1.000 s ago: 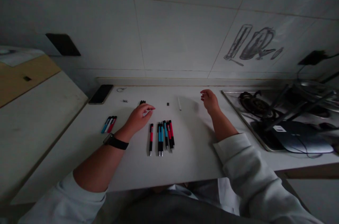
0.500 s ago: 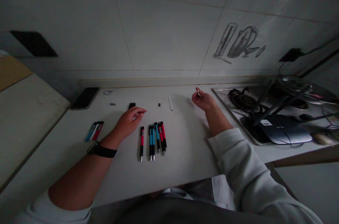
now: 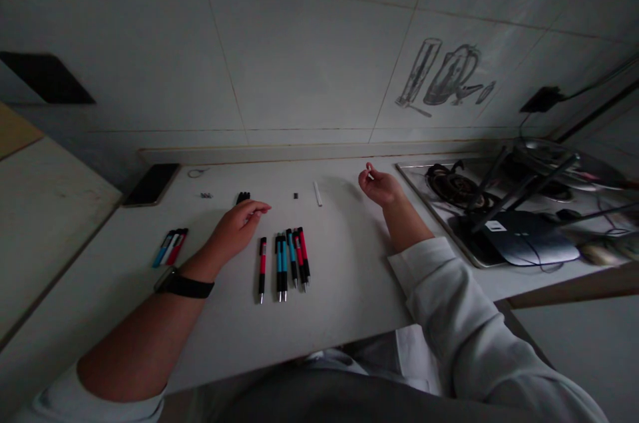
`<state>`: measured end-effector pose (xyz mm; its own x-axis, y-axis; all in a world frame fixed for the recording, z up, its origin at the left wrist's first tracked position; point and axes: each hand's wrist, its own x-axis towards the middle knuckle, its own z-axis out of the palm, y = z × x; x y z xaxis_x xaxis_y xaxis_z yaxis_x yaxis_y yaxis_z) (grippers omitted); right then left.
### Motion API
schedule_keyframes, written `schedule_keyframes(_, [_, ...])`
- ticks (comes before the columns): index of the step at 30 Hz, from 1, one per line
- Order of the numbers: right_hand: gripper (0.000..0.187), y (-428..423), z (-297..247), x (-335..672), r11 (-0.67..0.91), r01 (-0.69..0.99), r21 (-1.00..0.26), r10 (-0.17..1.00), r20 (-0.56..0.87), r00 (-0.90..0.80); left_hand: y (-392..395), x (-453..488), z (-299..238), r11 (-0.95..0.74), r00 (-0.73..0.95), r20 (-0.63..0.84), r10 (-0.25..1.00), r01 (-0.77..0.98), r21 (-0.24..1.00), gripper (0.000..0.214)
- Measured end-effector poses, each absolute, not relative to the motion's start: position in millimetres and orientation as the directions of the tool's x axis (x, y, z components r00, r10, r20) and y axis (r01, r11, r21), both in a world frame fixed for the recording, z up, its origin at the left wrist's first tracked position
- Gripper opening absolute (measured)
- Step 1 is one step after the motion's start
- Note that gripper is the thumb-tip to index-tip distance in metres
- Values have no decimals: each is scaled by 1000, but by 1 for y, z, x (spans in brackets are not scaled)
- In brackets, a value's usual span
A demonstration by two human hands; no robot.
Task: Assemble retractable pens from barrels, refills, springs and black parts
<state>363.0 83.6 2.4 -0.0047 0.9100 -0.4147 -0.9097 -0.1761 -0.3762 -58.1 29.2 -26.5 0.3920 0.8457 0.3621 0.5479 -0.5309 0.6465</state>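
Observation:
My left hand [image 3: 241, 226] rests on the counter, palm down, fingers stretched out and holding nothing I can see. Just beyond it lie small black pieces [image 3: 243, 197], partly hidden by the hand. Close to its right are a red-and-black pen [image 3: 262, 270], a pair of blue-and-black pens [image 3: 281, 266] and a cluster of blue and red pens [image 3: 299, 256]. My right hand [image 3: 379, 187] is near the back of the counter, its fingers curled in a pinch; what they hold, if anything, is too small to make out. A thin white stick [image 3: 317, 194] and a small dark piece [image 3: 295, 196] lie between the hands.
Left on the counter are a phone [image 3: 152, 184], a ring-shaped item [image 3: 198, 172], tiny springs or screws [image 3: 206, 196] and blue, white and red pen parts [image 3: 170, 247]. A stove [image 3: 449, 190] with a router [image 3: 529, 236] on it stands right. A tiled wall [image 3: 309, 63] rises behind.
The view has shifted slightly, so everything sits a little further left. The fingers of my right hand have turned slightly. My left hand and the pens stay in place.

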Motion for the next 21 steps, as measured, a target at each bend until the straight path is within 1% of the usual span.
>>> schedule_keyframes(3, [24, 83, 2, 363, -181, -905, -385, 908, -419, -4, 29, -58, -25, -534, 394, 364, 844, 547, 645, 30])
schedule_keyframes(12, [24, 81, 0, 363, -185, -862, -472, 901, -431, 43, 30, -58, -25, -529, 392, 361, 846, 536, 658, 34])
schedule_keyframes(14, [23, 81, -2, 363, -178, -839, -514, 908, -415, 61, 31, -59, -26, -525, 390, 357, 849, 537, 661, 34])
schedule_keyframes(15, [22, 82, -3, 362, -168, -811, -561, 915, -394, 83, 31, -59, -26, -521, 390, 352, 851, 539, 662, 34])
schedule_keyframes(17, [18, 82, -7, 362, -130, -693, -709, 932, -326, 159, 30, -59, -26, -511, 388, 341, 856, 541, 668, 34])
schedule_keyframes(18, [15, 82, -10, 362, -105, -590, -801, 937, -277, 210, 29, -58, -26, -505, 388, 333, 859, 541, 673, 33])
schedule_keyframes(19, [13, 83, -13, 362, -71, -448, -891, 937, -213, 276, 28, -58, -25, -499, 387, 327, 862, 540, 678, 32])
schedule_keyframes(20, [11, 83, -16, 362, -32, -266, -963, 931, -126, 343, 27, -58, -24, -495, 387, 322, 864, 538, 682, 32])
schedule_keyframes(21, [9, 84, -18, 362, 6, -53, -999, 919, -15, 394, 27, -57, -23, -493, 386, 321, 865, 536, 685, 32])
